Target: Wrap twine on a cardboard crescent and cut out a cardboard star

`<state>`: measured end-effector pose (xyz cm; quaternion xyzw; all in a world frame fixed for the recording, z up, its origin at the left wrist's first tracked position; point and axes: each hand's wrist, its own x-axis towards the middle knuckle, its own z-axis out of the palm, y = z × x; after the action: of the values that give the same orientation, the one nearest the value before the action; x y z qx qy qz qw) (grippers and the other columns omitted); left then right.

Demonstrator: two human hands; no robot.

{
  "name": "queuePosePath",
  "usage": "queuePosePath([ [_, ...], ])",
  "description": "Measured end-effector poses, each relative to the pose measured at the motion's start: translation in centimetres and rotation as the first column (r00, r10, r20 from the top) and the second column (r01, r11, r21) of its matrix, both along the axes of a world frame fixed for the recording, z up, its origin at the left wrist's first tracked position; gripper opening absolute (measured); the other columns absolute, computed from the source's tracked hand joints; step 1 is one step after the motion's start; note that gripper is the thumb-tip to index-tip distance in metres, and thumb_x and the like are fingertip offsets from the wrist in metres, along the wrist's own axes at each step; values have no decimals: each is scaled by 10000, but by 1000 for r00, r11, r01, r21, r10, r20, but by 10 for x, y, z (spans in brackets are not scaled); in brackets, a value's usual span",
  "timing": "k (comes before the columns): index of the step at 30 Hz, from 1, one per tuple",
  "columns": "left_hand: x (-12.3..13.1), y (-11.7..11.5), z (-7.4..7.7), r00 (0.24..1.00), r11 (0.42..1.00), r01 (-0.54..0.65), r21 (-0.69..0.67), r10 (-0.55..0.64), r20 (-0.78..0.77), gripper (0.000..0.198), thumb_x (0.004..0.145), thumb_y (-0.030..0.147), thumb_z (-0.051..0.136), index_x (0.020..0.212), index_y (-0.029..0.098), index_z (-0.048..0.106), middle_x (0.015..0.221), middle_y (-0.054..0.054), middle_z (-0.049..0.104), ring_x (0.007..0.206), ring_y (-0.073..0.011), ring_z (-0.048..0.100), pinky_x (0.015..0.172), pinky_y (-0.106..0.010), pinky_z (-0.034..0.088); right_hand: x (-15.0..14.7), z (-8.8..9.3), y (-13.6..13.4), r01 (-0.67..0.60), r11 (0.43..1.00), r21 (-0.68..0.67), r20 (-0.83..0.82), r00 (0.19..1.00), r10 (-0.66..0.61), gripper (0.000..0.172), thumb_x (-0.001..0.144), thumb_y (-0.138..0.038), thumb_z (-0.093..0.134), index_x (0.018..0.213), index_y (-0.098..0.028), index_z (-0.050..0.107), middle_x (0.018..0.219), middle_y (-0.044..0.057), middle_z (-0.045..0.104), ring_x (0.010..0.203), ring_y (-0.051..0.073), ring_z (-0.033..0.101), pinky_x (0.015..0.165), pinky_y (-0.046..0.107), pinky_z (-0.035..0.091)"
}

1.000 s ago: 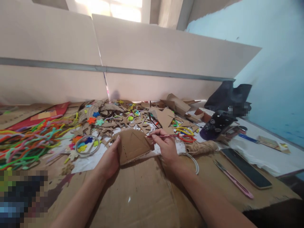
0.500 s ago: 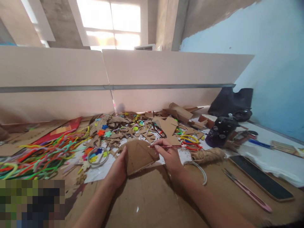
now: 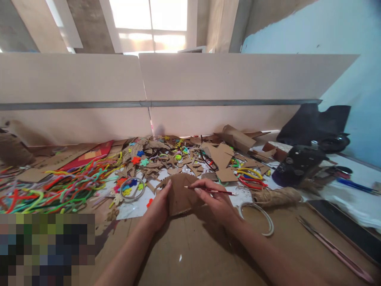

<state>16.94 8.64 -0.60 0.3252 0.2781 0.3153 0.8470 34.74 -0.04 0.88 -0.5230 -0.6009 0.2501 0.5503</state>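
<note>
A brown cardboard piece (image 3: 181, 196) with a curved top edge is tilted up in front of me. My left hand (image 3: 159, 204) grips its left side, the thumb lying on its face. In my right hand (image 3: 214, 198) is a dark red pencil (image 3: 216, 191), pinched between thumb and fingers. The pencil's tip points left and is at the face of the cardboard piece; whether it touches, I cannot tell. Beneath both hands lies a large cardboard sheet (image 3: 184, 254). Just right of my right wrist is a white ring (image 3: 269, 222).
Colourful pipe cleaners (image 3: 71, 190) lie heaped at left, near a roll of tape (image 3: 140, 190). Cardboard scraps (image 3: 193, 163) fill the back. At right are a twine roll (image 3: 276, 196), a dark bottle (image 3: 297, 167), pink-handled tweezers (image 3: 336, 248) and a dark flat slab (image 3: 345, 226).
The view has shifted, so most things on the table sit farther right. The pencil tip is at a spot slightly lower on the cardboard piece. Both hands keep their holds.
</note>
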Motion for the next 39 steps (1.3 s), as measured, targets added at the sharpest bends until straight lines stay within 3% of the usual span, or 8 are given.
queuePosePath([
  [12,1,0,-5,999,999,-4,33,6,-42,502,985,422,605,1414,161,629,1237,-172,772,1112,-329,754,1050,-483,557,3,-1,3,55,998,-9,-90,994,-56,173,971,-359,617,1030,-261,747,973,21,746,900,218,652,785,327,469],
  [39,2,2,-5,1000,1000,6,6,-6,-26,491,1015,421,540,1409,140,620,1208,-172,780,1100,-319,753,1053,-476,547,3,-6,4,35,999,-34,4,999,-35,180,964,-333,602,1005,-231,744,889,16,716,819,193,620,724,303,444],
])
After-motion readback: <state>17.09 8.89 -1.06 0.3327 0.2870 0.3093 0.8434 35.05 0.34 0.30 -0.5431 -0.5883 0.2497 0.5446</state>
